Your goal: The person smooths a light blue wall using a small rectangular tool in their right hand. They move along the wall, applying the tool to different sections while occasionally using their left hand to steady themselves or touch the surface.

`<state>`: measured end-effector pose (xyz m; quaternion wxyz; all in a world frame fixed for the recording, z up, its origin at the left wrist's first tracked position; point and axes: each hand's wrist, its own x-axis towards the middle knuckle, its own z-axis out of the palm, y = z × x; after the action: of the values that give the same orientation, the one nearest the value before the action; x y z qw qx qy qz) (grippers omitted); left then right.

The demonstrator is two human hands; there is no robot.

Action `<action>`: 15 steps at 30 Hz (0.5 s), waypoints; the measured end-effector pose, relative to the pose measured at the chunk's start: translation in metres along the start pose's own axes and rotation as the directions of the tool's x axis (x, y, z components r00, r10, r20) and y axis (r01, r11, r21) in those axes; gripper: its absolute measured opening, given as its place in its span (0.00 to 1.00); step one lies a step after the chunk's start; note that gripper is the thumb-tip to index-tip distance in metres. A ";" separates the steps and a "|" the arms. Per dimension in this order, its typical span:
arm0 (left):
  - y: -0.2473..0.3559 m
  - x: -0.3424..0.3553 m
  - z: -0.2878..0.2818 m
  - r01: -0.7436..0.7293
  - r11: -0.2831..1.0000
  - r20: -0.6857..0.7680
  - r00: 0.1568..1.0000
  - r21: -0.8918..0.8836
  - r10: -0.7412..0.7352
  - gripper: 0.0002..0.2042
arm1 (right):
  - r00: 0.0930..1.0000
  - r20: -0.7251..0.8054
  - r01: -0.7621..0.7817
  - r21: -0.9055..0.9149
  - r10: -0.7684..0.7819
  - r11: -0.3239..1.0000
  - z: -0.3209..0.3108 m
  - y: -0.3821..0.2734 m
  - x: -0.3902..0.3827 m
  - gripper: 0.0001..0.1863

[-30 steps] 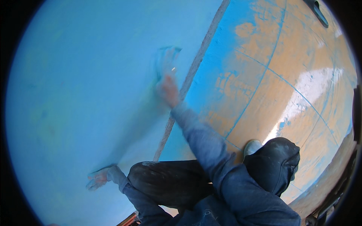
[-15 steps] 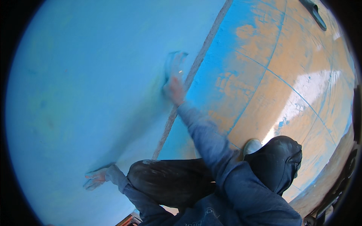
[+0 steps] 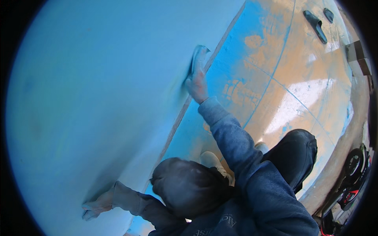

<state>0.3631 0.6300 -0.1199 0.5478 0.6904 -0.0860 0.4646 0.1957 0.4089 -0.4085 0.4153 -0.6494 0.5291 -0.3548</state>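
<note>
My right hand presses a thin blue-grey pad flat against a broad, smooth blue wall, close to its lower edge. The fingers lie over the pad and hide most of it; its exact kind cannot be made out. Lower down, at the left, my left hand rests on the same blue wall with its fingers stretched out and nothing in them. A soft shadow falls on the wall beside each arm.
A grey strip runs along the wall's lower edge. Beyond it lies a tan tiled floor smeared with blue. Dark slippers lie at the far right, near a box. Black and red equipment stands at the right edge.
My right hand has moved a little right and up with the pad, nearer the grey strip. My left hand sits lower in view. My left knee has shifted, and the view has turned.
</note>
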 end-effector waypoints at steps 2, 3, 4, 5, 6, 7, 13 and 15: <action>0.012 -0.006 0.003 0.047 0.998 0.040 0.998 -0.034 -0.045 0.37 | 0.978 -0.023 -0.185 0.338 0.205 0.923 0.001 0.006 -0.012 0.29; 0.006 -0.005 0.004 0.054 0.998 0.039 0.998 -0.039 -0.052 0.37 | 0.953 -0.027 -0.250 0.497 0.303 0.831 0.001 0.008 -0.023 0.29; -0.001 -0.005 0.004 0.062 0.997 0.039 0.997 -0.044 -0.060 0.38 | 0.965 -0.082 -0.179 0.491 0.250 0.852 0.011 0.005 -0.041 0.31; -0.009 0.001 0.003 0.042 0.998 0.013 0.999 -0.041 -0.041 0.38 | 0.977 -0.112 -0.104 0.505 0.184 0.857 0.026 -0.023 -0.058 0.34; -0.014 0.008 0.005 -0.001 0.998 -0.010 1.000 -0.071 0.001 0.38 | 0.982 -0.089 -0.104 0.479 0.166 0.872 0.033 -0.047 -0.068 0.39; -0.015 0.004 0.005 -0.025 0.995 -0.020 1.000 -0.100 0.024 0.38 | 0.985 -0.078 -0.104 0.436 0.153 0.894 0.022 -0.061 -0.071 0.43; 0.005 -0.012 0.009 -0.011 0.999 -0.014 1.000 -0.050 0.010 0.37 | 0.981 -0.194 -0.021 0.050 0.031 0.999 -0.006 -0.006 -0.004 0.31; 0.006 -0.003 0.009 -0.034 0.999 -0.030 0.999 -0.006 0.034 0.37 | 0.986 -0.041 -0.149 0.196 0.160 0.969 -0.025 -0.006 0.008 0.29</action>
<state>0.3625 0.6194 -0.1175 0.5433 0.6802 -0.0910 0.4837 0.1768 0.3975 -0.3921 0.4873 -0.5528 0.5530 -0.3888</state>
